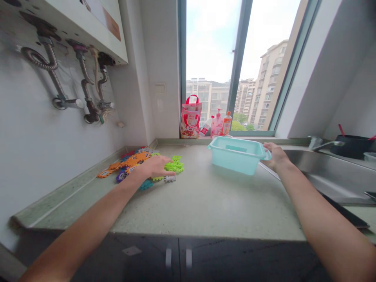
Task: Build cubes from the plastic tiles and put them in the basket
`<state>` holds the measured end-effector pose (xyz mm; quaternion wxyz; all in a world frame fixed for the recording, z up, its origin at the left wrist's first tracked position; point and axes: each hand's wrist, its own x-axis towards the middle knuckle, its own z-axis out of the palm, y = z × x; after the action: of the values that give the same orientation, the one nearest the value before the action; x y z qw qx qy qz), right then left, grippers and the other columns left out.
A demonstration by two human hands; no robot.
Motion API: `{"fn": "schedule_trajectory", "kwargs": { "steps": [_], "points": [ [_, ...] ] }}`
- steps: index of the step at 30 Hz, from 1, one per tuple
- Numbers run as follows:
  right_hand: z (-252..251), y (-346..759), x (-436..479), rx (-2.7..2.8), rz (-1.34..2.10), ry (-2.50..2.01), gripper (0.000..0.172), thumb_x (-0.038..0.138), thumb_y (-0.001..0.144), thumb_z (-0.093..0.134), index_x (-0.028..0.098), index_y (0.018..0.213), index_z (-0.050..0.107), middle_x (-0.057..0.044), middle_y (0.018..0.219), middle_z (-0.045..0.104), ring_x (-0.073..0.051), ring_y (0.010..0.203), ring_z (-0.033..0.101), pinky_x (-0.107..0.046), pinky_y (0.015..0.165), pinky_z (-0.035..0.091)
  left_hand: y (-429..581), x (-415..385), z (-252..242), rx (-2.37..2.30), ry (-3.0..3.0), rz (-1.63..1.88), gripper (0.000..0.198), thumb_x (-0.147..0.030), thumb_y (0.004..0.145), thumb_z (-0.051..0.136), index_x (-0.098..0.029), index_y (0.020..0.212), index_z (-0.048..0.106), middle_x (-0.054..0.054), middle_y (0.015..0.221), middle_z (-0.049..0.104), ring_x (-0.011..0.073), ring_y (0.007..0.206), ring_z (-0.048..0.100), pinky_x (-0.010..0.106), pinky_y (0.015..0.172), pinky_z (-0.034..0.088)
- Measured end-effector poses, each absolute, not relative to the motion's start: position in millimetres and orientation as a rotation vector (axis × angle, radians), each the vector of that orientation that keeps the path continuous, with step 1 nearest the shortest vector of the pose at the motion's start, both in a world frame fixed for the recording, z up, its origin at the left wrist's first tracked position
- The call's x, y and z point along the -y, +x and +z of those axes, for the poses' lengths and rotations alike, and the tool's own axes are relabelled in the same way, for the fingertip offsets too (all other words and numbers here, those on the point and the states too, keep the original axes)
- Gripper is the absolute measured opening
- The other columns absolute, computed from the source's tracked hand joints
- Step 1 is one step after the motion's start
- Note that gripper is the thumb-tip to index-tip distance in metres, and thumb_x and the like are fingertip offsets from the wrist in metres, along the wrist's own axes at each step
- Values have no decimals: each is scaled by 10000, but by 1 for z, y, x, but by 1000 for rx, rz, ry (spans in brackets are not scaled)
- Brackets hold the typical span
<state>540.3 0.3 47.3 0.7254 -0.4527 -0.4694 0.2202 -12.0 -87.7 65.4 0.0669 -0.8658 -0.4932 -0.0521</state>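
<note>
Over a heap of plastic interlocking building pieces at the left of the counter, my left hand (155, 166) reaches with fingers stretched out and apart. Orange pieces (139, 158) lie at the heap's back and left. Bright green pieces (175, 165) are just beyond my fingertips, and a grey piece (169, 179) lies in front of them. A teal piece (146, 185) shows below my wrist. At the right, my right hand (274, 156) grips the end handle of a light turquoise plastic bin (235, 162). The bin stands upright on the counter; its floor is mostly hidden.
The pale green counter (199, 207) runs under a window. A red bag (191, 121), a pink pump bottle (217, 124) and an orange-capped bottle (227, 123) stand by the glass. Right of the bin is a steel sink (320, 172) with a faucet (315, 143). Pipes hang at left.
</note>
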Motion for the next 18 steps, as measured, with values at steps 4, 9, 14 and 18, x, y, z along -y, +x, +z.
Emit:
{"fn": "schedule_trajectory", "kwargs": {
  "steps": [4,9,14,18],
  "points": [
    [55,549,3,847,437,-1244,100,337,797,600,242,813,574,-115,770,624,-289,710,620,-491,658,527,-10,97,79,1484,-2646,-197,720,-708,828,683,-232,1367,696,110,1323,738,303,1198,687,346,994,503],
    [69,520,29,842,-228,-1288,535,352,759,702,182,1264,651,-269,1482,520,-413,1333,470,-575,1053,379,-29,100,92,1741,-2668,-66,544,-716,711,761,-263,1011,766,6,882,760,206,784,699,277,639,449],
    [60,451,50,1625,-740,-1193,364,382,932,589,257,1237,746,-113,1295,737,-333,1192,642,-486,1010,456,-42,97,89,1936,-2630,96,527,-571,590,844,-263,1008,751,-15,868,729,195,766,669,261,592,414],
    [45,436,44,1863,-642,-1264,322,416,980,556,246,990,829,-86,955,816,-291,970,713,-461,987,472,-55,92,90,1934,-2598,62,465,-529,612,817,-245,975,758,-2,846,718,200,773,658,260,591,401]
  ]
}}
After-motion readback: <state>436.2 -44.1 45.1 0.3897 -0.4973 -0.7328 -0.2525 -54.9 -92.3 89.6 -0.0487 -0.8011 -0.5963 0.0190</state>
